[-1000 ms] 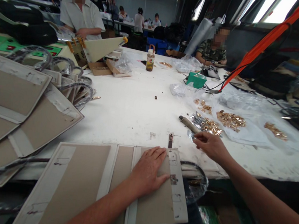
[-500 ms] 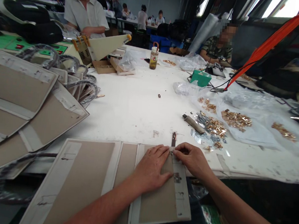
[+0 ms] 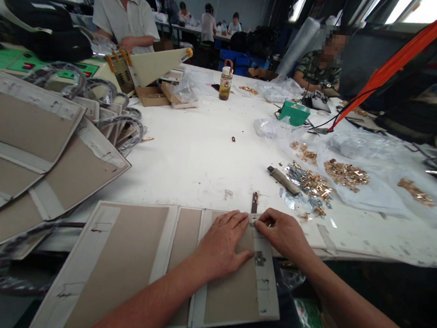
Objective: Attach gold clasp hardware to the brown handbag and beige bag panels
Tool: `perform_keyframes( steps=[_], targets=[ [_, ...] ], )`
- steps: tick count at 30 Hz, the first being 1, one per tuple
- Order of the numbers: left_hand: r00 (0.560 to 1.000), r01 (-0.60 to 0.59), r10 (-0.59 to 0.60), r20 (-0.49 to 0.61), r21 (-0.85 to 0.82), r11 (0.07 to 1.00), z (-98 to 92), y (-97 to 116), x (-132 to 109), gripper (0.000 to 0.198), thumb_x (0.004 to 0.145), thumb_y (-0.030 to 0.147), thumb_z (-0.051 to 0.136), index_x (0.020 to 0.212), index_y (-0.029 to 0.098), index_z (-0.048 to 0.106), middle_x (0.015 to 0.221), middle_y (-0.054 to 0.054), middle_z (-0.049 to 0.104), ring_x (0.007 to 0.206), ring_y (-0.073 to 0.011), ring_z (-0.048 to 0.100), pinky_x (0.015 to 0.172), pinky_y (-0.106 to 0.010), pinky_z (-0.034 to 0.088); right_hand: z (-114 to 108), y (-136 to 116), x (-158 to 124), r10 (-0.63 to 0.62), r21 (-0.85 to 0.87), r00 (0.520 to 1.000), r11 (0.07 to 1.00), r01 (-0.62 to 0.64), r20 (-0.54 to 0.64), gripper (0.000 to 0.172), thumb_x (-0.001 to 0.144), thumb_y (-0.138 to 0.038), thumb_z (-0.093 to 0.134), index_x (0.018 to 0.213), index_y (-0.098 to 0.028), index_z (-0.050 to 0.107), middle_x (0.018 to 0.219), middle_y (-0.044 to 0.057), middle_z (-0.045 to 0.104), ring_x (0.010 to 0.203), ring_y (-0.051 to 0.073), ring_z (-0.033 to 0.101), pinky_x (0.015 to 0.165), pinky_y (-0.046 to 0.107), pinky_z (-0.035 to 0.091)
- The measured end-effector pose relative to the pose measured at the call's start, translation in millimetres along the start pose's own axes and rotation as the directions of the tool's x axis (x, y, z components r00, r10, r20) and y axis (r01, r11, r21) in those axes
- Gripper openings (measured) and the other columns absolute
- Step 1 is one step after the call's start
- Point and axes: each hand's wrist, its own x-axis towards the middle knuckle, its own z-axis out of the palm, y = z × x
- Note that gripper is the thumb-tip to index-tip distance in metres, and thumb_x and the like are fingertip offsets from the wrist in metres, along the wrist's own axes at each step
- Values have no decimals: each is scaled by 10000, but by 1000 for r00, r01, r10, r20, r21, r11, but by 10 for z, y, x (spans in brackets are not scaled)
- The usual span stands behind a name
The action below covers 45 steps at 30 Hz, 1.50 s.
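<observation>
A: Left hand (image 3: 221, 242), grip spread, lies flat on the right leaf of the open panel (image 3: 124, 258). Fingertips are close to the white strip (image 3: 265, 292) along the leaf's right side.

B: Right hand (image 3: 282, 233)?

A: Grip pinched on a small metal piece (image 3: 253, 223) at the strip's top end, touching the left fingertips. The piece barely shows.

B: Where does the panel sit?

A: Its far edge is on the table (image 3: 196, 156). The near part hangs off toward the person's lap.

B: Risks?

A: 3, I judge. 1: the piece is tiny and the pinch shallow, so a slip could drop it off the table edge into the dark gap below. 2: the overhang. If the left palm lifts, the panel could tilt or slide, and the piece would land off its mark. 3: 1 plate (image 3: 259, 259) is already on the strip just below, and a crooked push could leave the 2 out of line.

B: Anything nearby to snag?

A: A dark tab (image 3: 254, 202) lies just beyond the fingers. The hardware pile (image 3: 309, 184) and a tool (image 3: 282, 180) lie further right, apart from both hands. The stacked panels (image 3: 31, 141) at left are well apart.
</observation>
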Motion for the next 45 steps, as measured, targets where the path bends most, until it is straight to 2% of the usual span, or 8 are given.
perform_keyframes(
  steps=[6, 12, 19, 24, 28, 33, 40, 45],
  targets=[
    [1000, -6, 5, -11, -15, 1000, 17, -17, -5, 804, 844, 464, 733, 1534, 221, 398, 1588, -101, 455, 1478, -308, 378, 1252, -516, 293, -21, -13, -18, -49, -128, 999, 991, 46, -21, 141, 876, -413, 662, 829, -291, 712, 822, -12, 761, 777, 220, 682, 672, 305, 410],
    [1000, -2, 2, 7, -14, 1000, -23, 7, 17, 771, 855, 472, 721, 1520, 215, 427, 1577, -104, 469, 1475, -314, 381, 1244, -522, 306, -41, -31, 45, -26, -80, 998, 996, 31, 58, 157, 885, -392, 652, 828, -264, 723, 840, 7, 763, 787, 217, 680, 682, 305, 420],
    [1000, -7, 7, 1, -15, 1000, -32, 4, 16, 759, 848, 451, 744, 1509, 215, 458, 1575, -98, 474, 1457, -311, 397, 1238, -520, 301, -113, -23, 101, -93, -32, 987, 995, 98, 129, 229, 915, -368, 571, 810, -238, 728, 793, 22, 743, 755, 210, 655, 668, 303, 410],
    [995, 44, -53, -90, -96, 994, -20, 14, 147, 471, 866, 422, 746, 1293, 245, 659, 1363, -70, 646, 1263, -290, 548, 1104, -491, 419, -121, 10, 115, -133, 64, 975, 990, 124, 178, 248, 922, -362, 539, 813, -232, 720, 809, 25, 749, 759, 214, 656, 686, 304, 433],
    [980, 94, -110, -166, -103, 990, 17, 38, 264, 185, 924, 331, 703, 1089, 254, 735, 1139, -43, 715, 1111, -260, 587, 972, -455, 450, -68, 20, 101, -118, 31, 986, 993, 115, 115, 198, 912, -345, 566, 830, -244, 716, 819, 22, 749, 785, 222, 665, 728, 311, 448],
    [975, 119, -126, -185, -52, 992, 31, 67, 300, 134, 920, 302, 719, 1048, 267, 737, 1078, -29, 711, 1056, -259, 580, 909, -443, 443, 13, 73, 50, -132, 8, 991, 991, 132, 39, 152, 919, -361, 597, 875, -255, 697, 881, 24, 740, 825, 221, 664, 756, 319, 468],
    [972, 119, -127, -198, -50, 992, 39, 61, 312, 101, 926, 297, 715, 1015, 269, 752, 1111, -21, 703, 1066, -249, 577, 915, -443, 442, -24, 197, -72, -295, 118, 955, 949, 293, 2, 229, 988, -366, 528, 1003, -255, 727, 972, 56, 695, 897, 215, 658, 837, 345, 519],
    [971, 129, -146, -189, -101, 987, 26, 49, 327, 120, 894, 269, 741, 1011, 277, 762, 1139, -23, 705, 1110, -248, 583, 961, -456, 437, -312, 403, 281, -199, 41, 945, 975, 217, -260, 285, 941, -407, 588, 1126, -228, 710, 1035, 80, 705, 835, 222, 665, 761, 356, 545]
  ],
)
